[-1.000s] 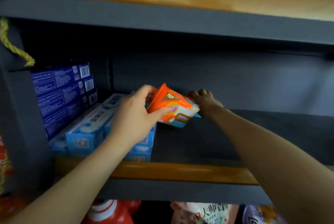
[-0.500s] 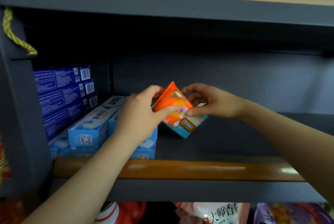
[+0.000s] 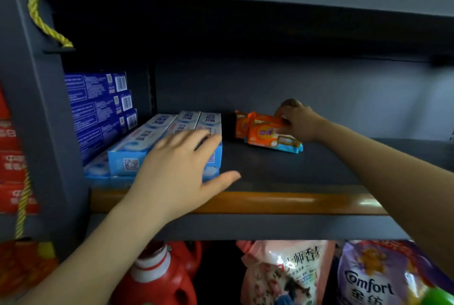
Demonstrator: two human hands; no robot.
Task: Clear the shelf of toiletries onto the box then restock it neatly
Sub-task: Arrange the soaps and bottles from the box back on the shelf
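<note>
**Soap packs go in beside the toothpaste**

At frame centre the right hand (image 3: pixel 298 122) pinches the top orange soap pack (image 3: pixel 267 133), fingers curled on its far end, apparently to square it against a second pack behind. Both sit on the shelf (image 3: pixel 307 169), just right of the pale toothpaste boxes (image 3: pixel 172 137). The left hand (image 3: pixel 179 169) hovers over those boxes at centre left, fingers straight and spread, holding nothing; it may be steadying the row. Dark blue boxes (image 3: pixel 100 108) stack at the left wall. Restocking looks part done; the shelf's right half is bare.
</note>
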